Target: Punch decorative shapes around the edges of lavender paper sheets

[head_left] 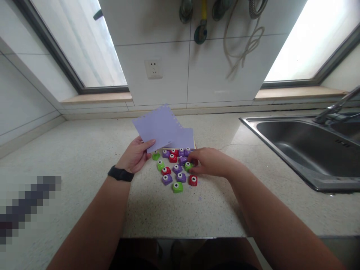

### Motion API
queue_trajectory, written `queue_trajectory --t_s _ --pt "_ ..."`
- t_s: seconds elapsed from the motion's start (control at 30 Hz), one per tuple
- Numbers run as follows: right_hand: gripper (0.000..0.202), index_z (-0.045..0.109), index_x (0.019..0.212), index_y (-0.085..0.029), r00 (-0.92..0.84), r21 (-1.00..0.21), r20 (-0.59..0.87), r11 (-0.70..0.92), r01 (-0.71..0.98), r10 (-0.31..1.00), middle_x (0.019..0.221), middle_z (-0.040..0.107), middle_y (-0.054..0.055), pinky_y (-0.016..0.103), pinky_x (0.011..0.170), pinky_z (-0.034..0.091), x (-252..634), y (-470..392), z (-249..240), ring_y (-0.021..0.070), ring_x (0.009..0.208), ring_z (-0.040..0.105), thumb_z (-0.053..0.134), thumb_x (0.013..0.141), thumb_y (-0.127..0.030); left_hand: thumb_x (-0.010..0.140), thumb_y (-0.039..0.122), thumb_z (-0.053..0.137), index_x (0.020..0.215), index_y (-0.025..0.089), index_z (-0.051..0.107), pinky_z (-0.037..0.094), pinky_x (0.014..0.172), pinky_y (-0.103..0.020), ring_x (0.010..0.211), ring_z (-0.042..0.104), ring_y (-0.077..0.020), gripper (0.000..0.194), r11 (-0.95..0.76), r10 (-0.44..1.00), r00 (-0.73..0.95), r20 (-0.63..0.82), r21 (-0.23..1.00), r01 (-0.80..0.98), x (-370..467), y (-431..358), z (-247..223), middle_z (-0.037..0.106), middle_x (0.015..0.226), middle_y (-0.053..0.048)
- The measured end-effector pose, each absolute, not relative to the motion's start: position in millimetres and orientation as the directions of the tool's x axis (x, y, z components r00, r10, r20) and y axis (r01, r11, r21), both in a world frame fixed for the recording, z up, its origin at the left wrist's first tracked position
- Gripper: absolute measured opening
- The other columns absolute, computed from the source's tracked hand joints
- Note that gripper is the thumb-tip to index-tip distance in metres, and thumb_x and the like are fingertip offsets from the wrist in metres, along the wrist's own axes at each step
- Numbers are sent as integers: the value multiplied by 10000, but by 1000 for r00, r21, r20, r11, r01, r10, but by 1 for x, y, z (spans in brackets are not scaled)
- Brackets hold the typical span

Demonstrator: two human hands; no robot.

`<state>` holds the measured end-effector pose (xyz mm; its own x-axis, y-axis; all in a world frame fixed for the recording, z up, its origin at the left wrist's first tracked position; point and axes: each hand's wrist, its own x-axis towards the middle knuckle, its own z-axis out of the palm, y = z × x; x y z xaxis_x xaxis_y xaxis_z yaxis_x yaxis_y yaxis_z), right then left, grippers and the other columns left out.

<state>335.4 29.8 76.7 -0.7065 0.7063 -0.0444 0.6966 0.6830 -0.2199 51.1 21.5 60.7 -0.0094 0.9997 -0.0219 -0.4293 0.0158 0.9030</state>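
My left hand [135,154] pinches the lower left corner of a light purple paper sheet [159,127], raised and tilted above the counter. Small notches run along the sheet's upper and right edges. Several craft punches in purple, red and green lie loosely grouped below the paper. Among them, my right hand [209,162] curls its thumb and fingers around a green craft punch [188,166], beside a purple craft punch [182,161]. A red craft punch [193,180] and another green craft punch [177,187] lie closer to me.
Behind the punches, more light purple paper [182,138] lies on the speckled counter [219,210]. A steel sink [298,150] with a faucet [334,109] is set into the counter at right. A wall socket [153,69] and pipe valves are on the tiled wall ahead.
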Motion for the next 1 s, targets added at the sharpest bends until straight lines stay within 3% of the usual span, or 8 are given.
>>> queue_trajectory --t_s 0.17,0.3,0.47,0.57,0.67,0.8,1.0 --pt "145 726 939 -226 -715 -253 -50 684 684 697 941 750 46 308 677 404 336 28 80 210 804 652 733 816 -302 747 106 881 1134 173 735 564 493 -163 719 737 -141 419 -1 999 32 14 922 -387 57 22 53 792 1061 -87" --pt "188 692 991 -212 -719 -401 58 676 618 692 986 729 53 299 737 458 340 27 86 195 841 656 718 809 -250 739 101 892 1141 177 725 620 577 -193 779 756 -152 442 -1 1000 20 10 919 -395 60 21 52 786 1118 -93" --pt "176 616 1015 -219 -505 -644 180 489 588 844 745 671 -10 298 655 441 342 31 79 161 675 605 674 859 -278 713 64 896 1131 184 723 645 566 -203 828 767 -174 468 -3 1000 -11 -2 909 -416 64 20 51 781 1157 -83" --pt "249 546 1005 -231 -412 -838 218 386 385 884 737 632 -29 297 625 442 337 35 72 150 653 576 702 815 -271 715 61 893 1109 170 729 659 579 -204 810 757 -159 441 -14 1000 -13 10 894 -447 67 20 51 782 1137 -74" --pt "352 419 923 -256 -351 -966 201 245 84 914 878 678 1 305 638 461 326 34 67 152 705 604 745 798 -303 711 90 907 1112 166 728 662 568 -208 789 748 -151 445 -27 1000 -16 22 888 -459 71 18 52 781 1132 -71" --pt "406 429 932 -255 -357 -975 182 121 -186 916 822 658 -33 277 603 432 312 28 62 129 660 580 795 771 -329 702 155 934 1096 185 734 672 557 -245 750 724 -140 442 -83 996 -66 59 886 -457 76 14 54 778 1075 -32" --pt "454 438 914 -260 -378 -929 160 10 -369 912 783 626 -55 263 590 398 301 23 56 135 677 605 851 727 -267 689 182 947 1046 157 766 671 650 -255 818 735 -150 401 -119 990 -126 70 891 -437 82 13 52 783 1061 -40"
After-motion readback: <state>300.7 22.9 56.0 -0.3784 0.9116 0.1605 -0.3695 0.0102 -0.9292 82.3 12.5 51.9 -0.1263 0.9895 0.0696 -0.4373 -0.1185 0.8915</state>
